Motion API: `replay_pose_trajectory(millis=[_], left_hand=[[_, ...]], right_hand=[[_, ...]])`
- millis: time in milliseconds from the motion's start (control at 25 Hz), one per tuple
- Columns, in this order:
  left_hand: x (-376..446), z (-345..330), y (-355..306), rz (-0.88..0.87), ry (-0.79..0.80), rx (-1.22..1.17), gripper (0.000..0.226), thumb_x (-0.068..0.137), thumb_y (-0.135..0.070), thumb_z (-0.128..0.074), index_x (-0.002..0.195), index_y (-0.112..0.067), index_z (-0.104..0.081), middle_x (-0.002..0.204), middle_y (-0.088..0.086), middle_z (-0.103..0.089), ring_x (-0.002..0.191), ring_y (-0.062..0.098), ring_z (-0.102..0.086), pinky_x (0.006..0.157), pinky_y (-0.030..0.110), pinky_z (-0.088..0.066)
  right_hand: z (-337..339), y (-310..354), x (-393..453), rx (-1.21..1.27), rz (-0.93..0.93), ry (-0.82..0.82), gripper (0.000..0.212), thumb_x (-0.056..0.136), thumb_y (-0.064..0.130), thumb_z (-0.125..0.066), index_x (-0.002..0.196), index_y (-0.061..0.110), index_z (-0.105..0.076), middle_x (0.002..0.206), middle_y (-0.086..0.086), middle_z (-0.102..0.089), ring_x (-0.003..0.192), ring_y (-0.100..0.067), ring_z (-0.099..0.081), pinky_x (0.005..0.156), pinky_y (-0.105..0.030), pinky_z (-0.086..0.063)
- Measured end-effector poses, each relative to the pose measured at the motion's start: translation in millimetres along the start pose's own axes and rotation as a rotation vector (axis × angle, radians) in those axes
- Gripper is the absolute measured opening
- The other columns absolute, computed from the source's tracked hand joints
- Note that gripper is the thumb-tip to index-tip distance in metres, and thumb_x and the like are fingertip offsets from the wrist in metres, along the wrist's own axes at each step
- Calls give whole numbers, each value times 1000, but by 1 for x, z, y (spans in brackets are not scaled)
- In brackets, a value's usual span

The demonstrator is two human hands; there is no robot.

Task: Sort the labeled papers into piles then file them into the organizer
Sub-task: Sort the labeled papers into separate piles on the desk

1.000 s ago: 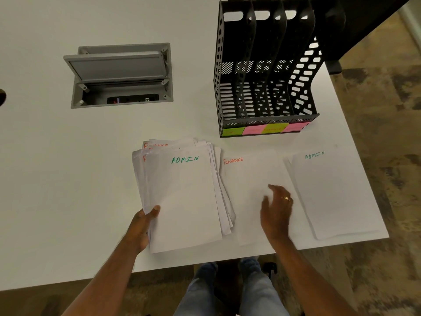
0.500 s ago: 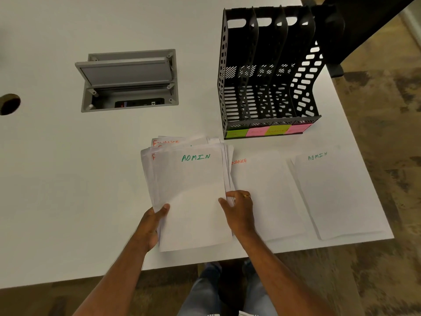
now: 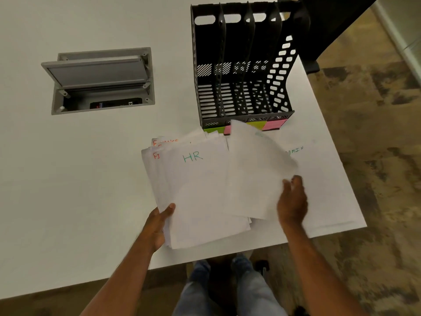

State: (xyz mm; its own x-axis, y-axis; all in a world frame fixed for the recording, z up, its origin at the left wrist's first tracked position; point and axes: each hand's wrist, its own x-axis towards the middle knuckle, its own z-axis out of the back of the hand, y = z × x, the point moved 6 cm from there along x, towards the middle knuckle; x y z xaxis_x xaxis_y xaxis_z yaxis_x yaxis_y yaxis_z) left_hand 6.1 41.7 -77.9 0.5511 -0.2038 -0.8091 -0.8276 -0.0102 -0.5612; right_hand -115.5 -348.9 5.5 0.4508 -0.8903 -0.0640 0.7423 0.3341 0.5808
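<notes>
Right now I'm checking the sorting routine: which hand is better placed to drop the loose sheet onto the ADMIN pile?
The right hand. It already grips the lifted sheet beside the ADMIN pile at the table's right end. The left hand holds the stack topped HR.

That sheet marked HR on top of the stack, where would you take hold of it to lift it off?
Probably at its right edge, coming from the right. The HR sheet lies flat on the stack, which the left hand pins at the lower left. The right hand is busy with a lifted sheet overlapping that edge.
</notes>
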Motion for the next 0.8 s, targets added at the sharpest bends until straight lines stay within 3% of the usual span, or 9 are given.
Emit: replay_pose_trajectory(millis=[120, 200, 400, 480, 560, 640, 720, 800], left_hand=[[2, -22, 8, -1, 9, 15, 30, 84, -31, -72, 111, -25, -63, 93, -4, -80, 87, 20, -75, 79, 40, -61], [3, -30, 15, 5, 16, 5, 35, 80, -32, -73, 113, -23, -63, 94, -2, -80, 84, 19, -77, 66, 33, -62], [0, -46, 25, 5, -34, -5, 31, 86, -28, -71, 115, -19, -63, 96, 2, -80, 96, 25, -72, 71, 34, -58], [-2, -53, 24, 9, -38, -16, 31, 87, -25, -71, 116, -17, -63, 100, 5, -80, 102, 29, -70, 78, 39, -56], [-5, -60, 26, 22, -42, -25, 29, 90, -22, -69, 117, -15, -63, 105, 8, -78, 105, 32, -69, 82, 43, -56], [-8, -66, 28, 35, -53, -24, 25, 92, -21, -67, 116, -15, -62, 109, 11, -76, 106, 33, -68, 82, 42, -55], [-10, -70, 29, 35, -71, -9, 25, 92, -23, -67, 115, -16, -61, 114, 12, -72, 107, 32, -66, 82, 42, -53], [-12, -72, 28, 38, -70, -11, 27, 92, -23, -67, 117, -16, -60, 115, 12, -71, 107, 32, -65, 84, 43, -53]], right_hand=[[44, -51, 60, -81, 39, -65, 33, 104, 42, -43, 118, 14, -52, 111, -18, -67, 96, -39, -66, 74, -34, -42], [55, -80, 83, -139, 48, -52, 37, 103, 44, -45, 121, 12, -52, 114, -19, -67, 98, -42, -66, 76, -40, -48], [46, -120, 110, -274, -28, 119, 46, 93, 29, -67, 131, 14, -45, 126, -21, -62, 113, -43, -60, 86, -51, -50], [43, -111, 112, -312, -21, 49, 54, 87, 22, -74, 133, 13, -47, 131, -21, -57, 119, -43, -53, 93, -56, -47], [36, -76, 91, -130, 123, 22, 38, 91, 21, -69, 125, 19, -54, 127, -11, -58, 112, -31, -57, 89, -48, -54], [18, -28, 50, 90, 281, 142, 17, 97, 27, -60, 114, 32, -60, 114, 7, -56, 95, -11, -60, 76, -29, -57], [-6, 9, 11, 135, 336, 299, 17, 97, 41, -55, 113, 37, -60, 108, 15, -54, 89, -3, -59, 69, -18, -52], [-26, 26, -14, 117, 277, 403, 30, 94, 47, -61, 119, 33, -57, 110, 16, -54, 91, -3, -57, 71, -20, -51]])
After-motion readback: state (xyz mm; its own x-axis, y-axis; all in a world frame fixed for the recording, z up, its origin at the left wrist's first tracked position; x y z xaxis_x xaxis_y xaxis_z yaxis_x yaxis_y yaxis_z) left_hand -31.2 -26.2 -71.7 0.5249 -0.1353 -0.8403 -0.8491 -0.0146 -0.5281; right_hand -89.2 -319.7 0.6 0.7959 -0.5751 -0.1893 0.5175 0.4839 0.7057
